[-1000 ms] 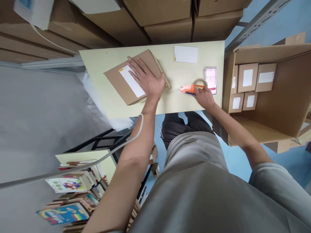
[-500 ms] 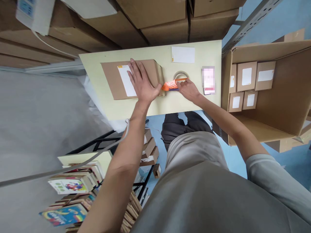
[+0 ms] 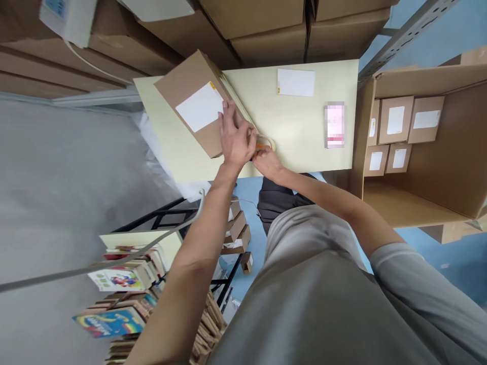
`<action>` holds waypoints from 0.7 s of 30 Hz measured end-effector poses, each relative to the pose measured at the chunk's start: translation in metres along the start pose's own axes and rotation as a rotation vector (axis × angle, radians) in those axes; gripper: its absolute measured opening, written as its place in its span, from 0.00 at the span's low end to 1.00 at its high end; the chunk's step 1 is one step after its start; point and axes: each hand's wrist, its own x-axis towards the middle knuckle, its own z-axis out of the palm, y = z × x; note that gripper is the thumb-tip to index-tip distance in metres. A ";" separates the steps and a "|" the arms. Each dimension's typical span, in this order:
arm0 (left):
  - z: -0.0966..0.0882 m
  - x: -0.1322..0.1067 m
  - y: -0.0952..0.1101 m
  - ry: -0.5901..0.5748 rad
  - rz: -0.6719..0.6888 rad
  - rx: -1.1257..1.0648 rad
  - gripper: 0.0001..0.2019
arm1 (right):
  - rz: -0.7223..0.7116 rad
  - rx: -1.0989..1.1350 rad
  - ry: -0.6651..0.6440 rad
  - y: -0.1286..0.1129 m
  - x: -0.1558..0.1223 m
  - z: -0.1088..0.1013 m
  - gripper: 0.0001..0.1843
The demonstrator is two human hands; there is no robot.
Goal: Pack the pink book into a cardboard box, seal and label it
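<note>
A closed cardboard box [image 3: 203,129] with a white label [image 3: 200,107] lies turned at an angle on the cream table. On its near right edge is my left hand [image 3: 238,139], thumb and forefinger drawn close together and the other fingers against the label side. My right hand [image 3: 268,163] is closed around an orange tape dispenser [image 3: 262,147], held low against the box's right end. The roll of tape shows as a pale ring behind my fingers; most of the dispenser is hidden by both hands.
A white label sheet [image 3: 296,82] and a blurred pink-and-white item [image 3: 335,125] lie on the table [image 3: 304,147]. At right, a large open carton [image 3: 452,167] holds several small labelled boxes. Large cartons [image 3: 266,50] line the back; books [image 3: 117,279] are stacked lower left.
The box has turned, its right end swinging up and away. My left hand has drawn in its spread fingers and moved to the box's edge. My right hand has brought the dispenser left and nearer me.
</note>
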 end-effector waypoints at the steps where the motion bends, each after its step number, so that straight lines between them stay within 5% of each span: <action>1: 0.001 0.000 -0.001 -0.001 0.000 0.004 0.25 | 0.051 -0.054 0.017 -0.002 -0.001 0.000 0.32; 5: 0.002 0.000 -0.004 0.001 0.021 0.038 0.23 | 0.164 -0.187 0.061 0.019 -0.029 0.009 0.29; 8: -0.001 -0.001 0.001 -0.009 0.001 -0.012 0.25 | 0.162 -0.198 0.045 0.065 -0.074 0.020 0.27; 12: -0.006 -0.003 0.012 -0.022 -0.043 -0.062 0.29 | 0.342 -0.176 0.138 0.130 -0.117 0.018 0.23; 16: -0.007 -0.003 0.017 -0.026 -0.051 -0.066 0.32 | 0.408 -0.197 0.259 0.151 -0.093 -0.007 0.27; 21: -0.005 -0.004 0.017 -0.028 -0.046 -0.041 0.31 | 0.430 -0.096 0.375 0.122 -0.035 -0.043 0.25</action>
